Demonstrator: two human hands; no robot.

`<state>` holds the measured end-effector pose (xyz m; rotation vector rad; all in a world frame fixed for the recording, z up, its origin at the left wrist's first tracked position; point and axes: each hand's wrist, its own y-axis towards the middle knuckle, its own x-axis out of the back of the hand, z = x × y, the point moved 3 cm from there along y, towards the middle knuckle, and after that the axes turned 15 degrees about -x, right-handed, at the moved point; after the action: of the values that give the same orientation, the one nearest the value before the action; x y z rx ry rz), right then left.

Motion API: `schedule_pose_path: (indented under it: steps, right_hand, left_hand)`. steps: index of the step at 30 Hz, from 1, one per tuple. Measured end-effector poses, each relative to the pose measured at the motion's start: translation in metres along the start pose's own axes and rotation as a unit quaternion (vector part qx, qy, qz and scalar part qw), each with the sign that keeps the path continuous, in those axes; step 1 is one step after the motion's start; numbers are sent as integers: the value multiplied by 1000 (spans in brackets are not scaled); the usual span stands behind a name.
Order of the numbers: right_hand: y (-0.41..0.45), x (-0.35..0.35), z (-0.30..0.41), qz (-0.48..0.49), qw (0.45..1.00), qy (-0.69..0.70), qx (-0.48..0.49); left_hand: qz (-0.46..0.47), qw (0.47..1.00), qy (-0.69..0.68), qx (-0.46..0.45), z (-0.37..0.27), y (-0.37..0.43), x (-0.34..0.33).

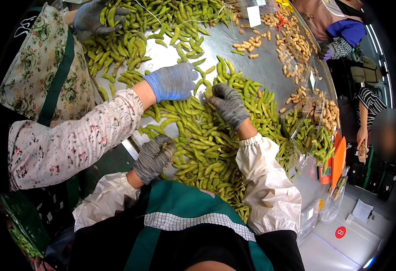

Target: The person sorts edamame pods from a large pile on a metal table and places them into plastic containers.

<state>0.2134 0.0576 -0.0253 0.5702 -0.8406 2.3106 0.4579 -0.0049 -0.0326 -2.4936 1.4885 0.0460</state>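
Green soybean pods (pixel 201 145) lie in a thick heap on a metal table (pixel 265 67) before me. My left hand (pixel 154 158), in a grey knit glove, curls over the table's near left edge; a yellowish bit of pod shows inside its curled fingers. Over the heap, my right hand (pixel 230 105), gloved alike, pinches a pod (pixel 208 90) between thumb and fingers. A co-worker's blue-gloved hand (pixel 172 82) reaches in from the left, just beside my right hand, its fingertips over the pods. The co-worker's other hand (pixel 99 18), in a grey glove, holds several pods at upper left.
Peanuts (pixel 292 50) and clear plastic bags (pixel 309 115) line the table's right side. An orange scoop-like object (pixel 338 162) stands beside a bag of pods. A white surface with a paper sheet (pixel 362 210) is at lower right. Other people stand beyond the table.
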Motion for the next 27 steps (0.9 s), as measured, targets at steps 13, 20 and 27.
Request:
schedule_pose_path:
  steps: [13,20,27]
  right_hand:
    - [-14,42,6,-284,893,-346,43]
    - [-29,-45,52,-27,905,-258,338]
    - [-66,-34,38,131,870,-363,306]
  left_hand:
    - [-14,995,46,85,-10,0,7]
    - [52,992,88,-76,-5,2,-1]
    - [18,959,212,-185,-11,1,10]
